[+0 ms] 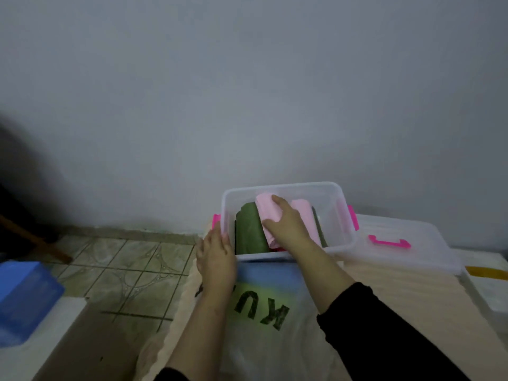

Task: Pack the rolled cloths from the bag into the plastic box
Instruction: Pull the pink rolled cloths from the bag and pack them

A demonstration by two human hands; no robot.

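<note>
At the far left a blue rectangular block (26,299) sits on a white ledge beside the patterned tile floor (125,264). Your left hand (217,253) lies with straight fingers against the near left corner of the clear plastic box with pink side latches (286,187), steadying its wall. Inside the box a dark green rolled cloth (248,228) lies along the left side, and next to it your right hand (284,222) curls its fingers over a pale pink rolled cloth (265,209), holding it on top of the load; a second pink roll (305,213) shows just past your knuckles, with a sliver of red cloth beneath your wrist. The pink roll is soft and ribbed, its near end loosely gathered. In front of the box lies the white plastic bag with blue and yellow print and dark letters (264,306), under your forearms. To the right the clear lid with a pink handle (406,243) rests on the pale surface, touching the box.
</note>
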